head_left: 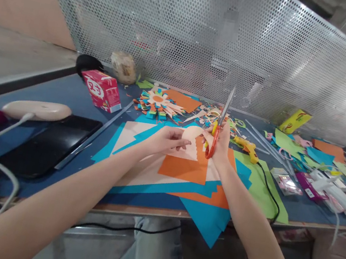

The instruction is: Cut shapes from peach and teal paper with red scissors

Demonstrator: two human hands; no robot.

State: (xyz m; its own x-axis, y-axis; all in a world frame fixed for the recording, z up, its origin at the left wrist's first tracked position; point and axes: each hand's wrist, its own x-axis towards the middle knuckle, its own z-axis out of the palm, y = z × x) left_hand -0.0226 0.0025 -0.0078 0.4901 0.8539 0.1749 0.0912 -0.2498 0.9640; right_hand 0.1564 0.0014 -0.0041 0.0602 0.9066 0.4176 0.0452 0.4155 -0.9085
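Right hand [220, 142] has its grip wrapped firmly around the orange-and-yellow handles of the metal-bladed scissors [226, 105], points aimed at the desk's [59, 92] far edge! Left hand [171, 140] has its grip pinched at the left side of a pale peach paper piece with a rounded top [191, 133], and the right fingertips meet that piece's other side. It's up over a flat orange paper sheet [182, 169], midway along the desk's near edge, where a bright blue paper sheet [205, 220] pokes out past the rim! Towards the far edge, there's a fringed, multicoloured paper flower [157, 98]; over by the left end, a pink cardboard box [102, 90]; and right of the scissors, a yellow plastic glue gun [246, 146].
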